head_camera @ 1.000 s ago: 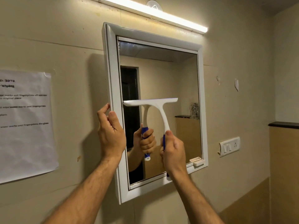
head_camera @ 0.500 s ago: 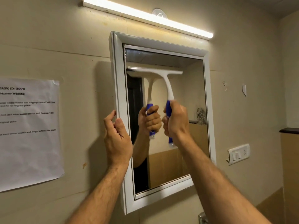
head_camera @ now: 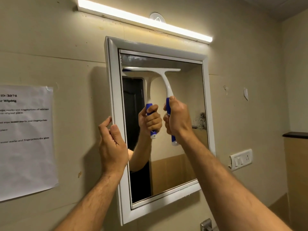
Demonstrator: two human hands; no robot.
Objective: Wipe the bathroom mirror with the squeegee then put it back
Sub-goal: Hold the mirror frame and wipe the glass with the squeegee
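Observation:
A white-framed mirror (head_camera: 196,100) hangs on the beige wall. My right hand (head_camera: 177,118) is closed around the blue grip of a white squeegee (head_camera: 164,75). Its blade lies flat against the glass near the top of the mirror, toward the left side. My left hand (head_camera: 112,147) rests on the left edge of the mirror frame (head_camera: 115,90), thumb on the front, fingers curled at the side. The reflection of the squeegee and hand shows in the glass.
A lit tube light (head_camera: 143,22) runs above the mirror. A printed paper sheet (head_camera: 25,139) is taped to the wall at left. A switch plate (head_camera: 240,159) sits at right, with a dark ledge (head_camera: 295,135) beyond it. A metal fitting (head_camera: 206,225) shows below the mirror.
The squeegee has gone from the middle of the glass up to near the top of the mirror. My left hand stays on the frame's left edge.

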